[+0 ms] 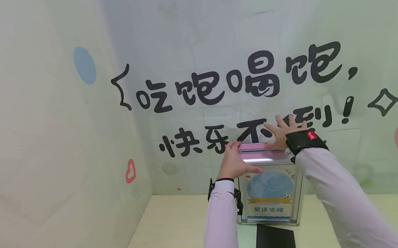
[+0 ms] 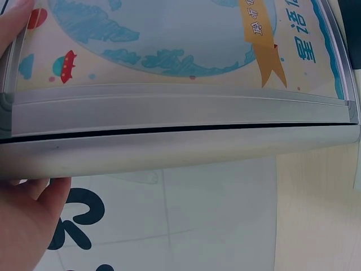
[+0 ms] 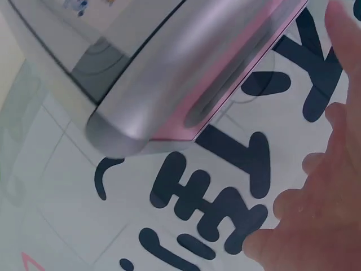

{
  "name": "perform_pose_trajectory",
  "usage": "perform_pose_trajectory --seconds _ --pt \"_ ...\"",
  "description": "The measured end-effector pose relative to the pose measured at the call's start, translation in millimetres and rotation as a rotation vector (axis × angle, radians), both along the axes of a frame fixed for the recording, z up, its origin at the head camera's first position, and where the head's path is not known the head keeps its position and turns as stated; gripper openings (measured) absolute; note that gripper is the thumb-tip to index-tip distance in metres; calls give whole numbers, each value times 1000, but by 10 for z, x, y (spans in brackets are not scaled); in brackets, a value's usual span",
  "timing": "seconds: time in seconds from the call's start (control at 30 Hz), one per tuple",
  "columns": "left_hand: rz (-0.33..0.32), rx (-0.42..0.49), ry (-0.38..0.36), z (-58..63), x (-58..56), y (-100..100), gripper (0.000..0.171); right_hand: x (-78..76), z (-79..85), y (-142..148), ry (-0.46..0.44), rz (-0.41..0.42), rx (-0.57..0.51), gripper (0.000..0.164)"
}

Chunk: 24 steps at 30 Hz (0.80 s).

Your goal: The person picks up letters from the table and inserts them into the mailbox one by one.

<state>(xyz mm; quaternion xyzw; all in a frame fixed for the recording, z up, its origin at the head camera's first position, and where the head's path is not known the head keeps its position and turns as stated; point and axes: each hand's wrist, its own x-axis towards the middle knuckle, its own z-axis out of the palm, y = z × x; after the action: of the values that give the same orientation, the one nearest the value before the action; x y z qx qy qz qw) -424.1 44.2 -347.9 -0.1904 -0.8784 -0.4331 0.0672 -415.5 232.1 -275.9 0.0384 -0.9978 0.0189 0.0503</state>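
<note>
A silver-framed letter box (image 1: pixel 269 187) with a blue globe picture on its front stands upright on the table against the back wall. Its pink top (image 3: pixel 179 121) has a long slot. At the upper left corner my left hand (image 1: pixel 234 162) grips the box, thumb on the front and fingers behind the edge; in the left wrist view that hand (image 2: pixel 31 223) shows at the frame's side. My right hand (image 1: pixel 281 131) is over the top's right end, fingers spread. In the right wrist view, the right hand (image 3: pixel 327 214) has its fingers extended beside the slotted top.
A black flat folder-like piece (image 1: pixel 275 243) lies on the pale wooden table (image 1: pixel 166 232) in front of the box, with a light green sheet (image 1: pixel 246 240) beside it. Behind stands a wall (image 1: pixel 182 32) with large black lettering; another wall (image 1: pixel 42 156) closes off the left.
</note>
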Motion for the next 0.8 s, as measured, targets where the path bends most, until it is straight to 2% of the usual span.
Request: perform_pose_trajectory --seconds 0.13,0.27,0.4,0.57,0.7,0.8 --pt "2 8 3 2 -4 7 110 43 -29 108 -30 -21 -67 117" --pt "-2 17 4 -4 -18 12 110 124 -68 217 -33 -30 -75 127" --pt "-4 15 12 7 -18 17 110 199 -142 334 -34 -32 -115 124" --pt "12 -4 15 8 -8 17 111 219 -343 425 -40 -27 -184 118" --pt "3 -4 25 12 1 22 111 189 -495 485 -44 31 -209 114" --pt "-4 -6 35 9 -3 18 111 170 -536 499 -32 99 -255 109"
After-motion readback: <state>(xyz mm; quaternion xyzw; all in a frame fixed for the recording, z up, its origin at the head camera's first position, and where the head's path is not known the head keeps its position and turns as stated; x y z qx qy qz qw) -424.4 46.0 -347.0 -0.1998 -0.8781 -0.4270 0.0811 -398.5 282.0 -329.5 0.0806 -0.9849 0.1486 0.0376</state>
